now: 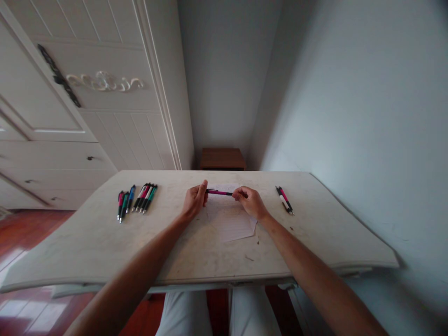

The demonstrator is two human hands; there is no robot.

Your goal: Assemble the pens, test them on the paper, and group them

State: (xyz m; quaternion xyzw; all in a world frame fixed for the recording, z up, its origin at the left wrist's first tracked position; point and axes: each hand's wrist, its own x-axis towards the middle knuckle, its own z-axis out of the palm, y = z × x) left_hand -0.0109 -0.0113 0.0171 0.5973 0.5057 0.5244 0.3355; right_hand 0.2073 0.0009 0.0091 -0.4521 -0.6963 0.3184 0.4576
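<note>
A magenta and black pen (220, 192) is stretched level between my two hands, above the sheets of paper (236, 226). My left hand (196, 198) is closed on its black clip end, thumb pointing up. The fingers of my right hand (248, 199) pinch the other end, whose tip they hide. Lined paper lies on the table under and in front of both hands, partly covered by my right wrist.
Several pens (145, 198) in magenta, white, blue and green lie in two groups on the table's left side. A few more pens (285, 200) lie to the right. The white table (196, 261) stands near a wall and a white cabinet (140, 140). Behind it is a brown wooden box-like piece (223, 158).
</note>
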